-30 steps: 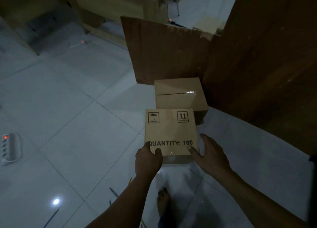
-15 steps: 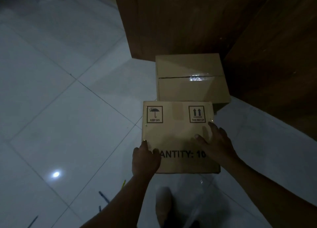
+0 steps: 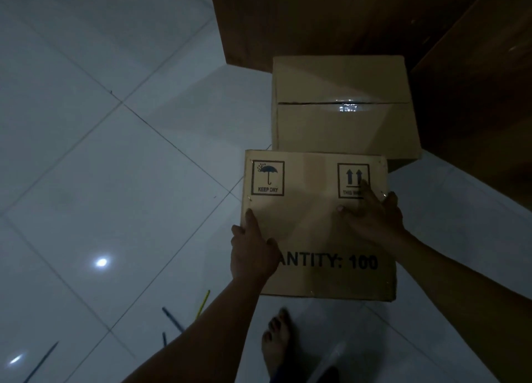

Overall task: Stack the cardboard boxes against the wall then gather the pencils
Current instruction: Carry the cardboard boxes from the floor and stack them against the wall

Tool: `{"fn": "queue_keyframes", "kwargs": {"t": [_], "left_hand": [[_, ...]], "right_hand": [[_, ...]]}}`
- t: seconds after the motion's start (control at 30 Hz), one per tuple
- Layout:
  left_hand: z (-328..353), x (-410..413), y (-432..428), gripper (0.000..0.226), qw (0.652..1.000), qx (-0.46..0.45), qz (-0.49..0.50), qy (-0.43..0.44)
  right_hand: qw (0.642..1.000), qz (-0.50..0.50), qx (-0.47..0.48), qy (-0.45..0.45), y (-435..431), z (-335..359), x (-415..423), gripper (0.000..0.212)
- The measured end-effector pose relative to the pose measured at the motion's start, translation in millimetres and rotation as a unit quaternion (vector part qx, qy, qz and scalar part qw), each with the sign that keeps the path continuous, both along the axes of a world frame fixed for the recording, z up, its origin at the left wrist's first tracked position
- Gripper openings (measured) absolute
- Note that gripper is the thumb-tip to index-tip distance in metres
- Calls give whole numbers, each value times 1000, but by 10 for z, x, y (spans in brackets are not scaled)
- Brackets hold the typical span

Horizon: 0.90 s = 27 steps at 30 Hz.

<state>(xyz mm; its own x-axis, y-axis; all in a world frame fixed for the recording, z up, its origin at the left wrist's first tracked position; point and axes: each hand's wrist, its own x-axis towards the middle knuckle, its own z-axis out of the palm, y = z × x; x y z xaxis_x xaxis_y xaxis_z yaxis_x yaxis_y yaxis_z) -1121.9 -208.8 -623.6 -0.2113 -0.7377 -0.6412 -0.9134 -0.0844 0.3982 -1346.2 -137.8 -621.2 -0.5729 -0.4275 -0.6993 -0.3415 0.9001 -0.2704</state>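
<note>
I record dim, bluish lighting overall. Left of the printed box (image 3: pixel 311 224), two bright reflections glare on the floor (image 3: pixel 86 152). Beyond it, tape (image 3: pixel 348 107) glints. Below it, a foot (image 3: pixel 276 339) is blurred. Frame corners darken.

Floor (image 3: pixel 115 181): glossy white tiles w/ dark grout, light spots reflected. Directly on it: taped cardboard box (image 3: pixel 342 123) at back, against wooden panel (image 3: pixel 288 22); yellow pencil (image 3: pixel 203 303) near blue pencils (image 3: pixel 172 319) at bottom left; bare foot (image 3: pixel 276 342) bottom centre.
</note>
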Motion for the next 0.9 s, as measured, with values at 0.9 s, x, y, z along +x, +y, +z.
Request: {"fn": "queue_keyframes", "kwargs": {"t": [0.9], "left_hand": [[616,660,1035,45,956,-62,265,106]], "right_hand": [[964,-215,-156,1,630,411,340,50]]}}
